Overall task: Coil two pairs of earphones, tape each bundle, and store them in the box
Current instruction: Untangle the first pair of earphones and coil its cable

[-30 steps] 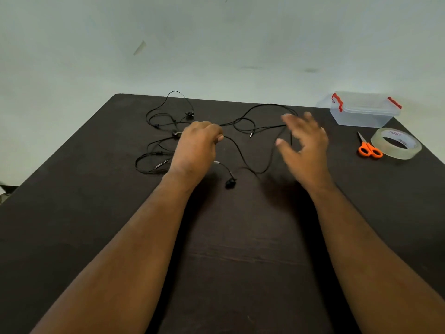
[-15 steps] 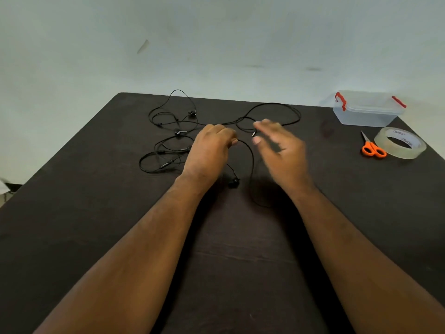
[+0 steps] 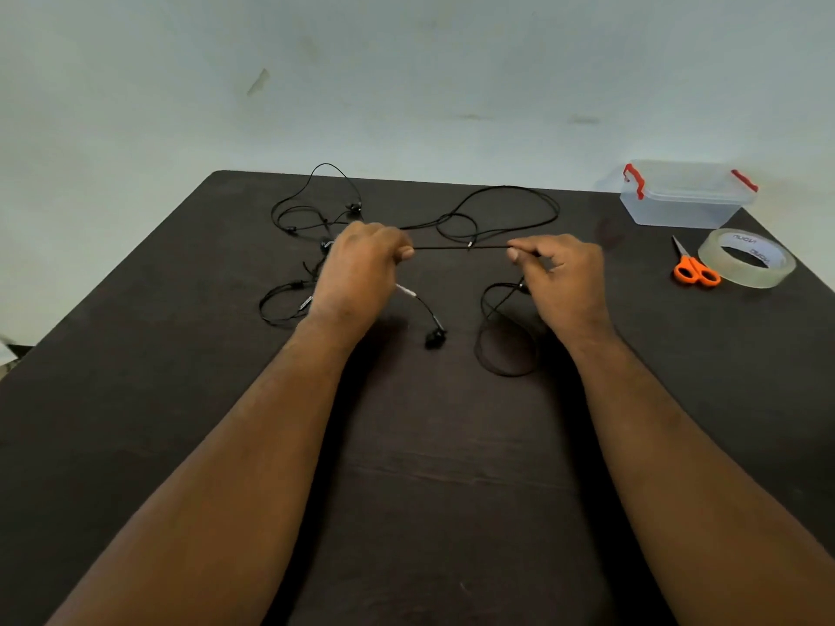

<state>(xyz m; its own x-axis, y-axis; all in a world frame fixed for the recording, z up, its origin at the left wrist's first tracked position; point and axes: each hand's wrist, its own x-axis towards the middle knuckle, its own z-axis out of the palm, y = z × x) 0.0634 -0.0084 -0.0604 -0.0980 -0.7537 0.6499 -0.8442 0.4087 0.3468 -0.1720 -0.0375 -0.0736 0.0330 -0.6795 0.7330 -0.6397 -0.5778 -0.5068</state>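
Between my two hands: one taut run of earphone cord [image 3: 461, 248], long axis left to right, lifted above the table [image 3: 135, 354]. My left hand [image 3: 359, 268] and right hand [image 3: 562, 275] each pinch an end, equally near. Remaining cord lies tangled beyond; box [image 3: 687, 194] far right.

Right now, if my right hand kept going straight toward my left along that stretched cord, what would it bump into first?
Most likely the left hand: the right hand pinches the same taut earphone cord, and nothing else sits between them, though depth is hard to judge.
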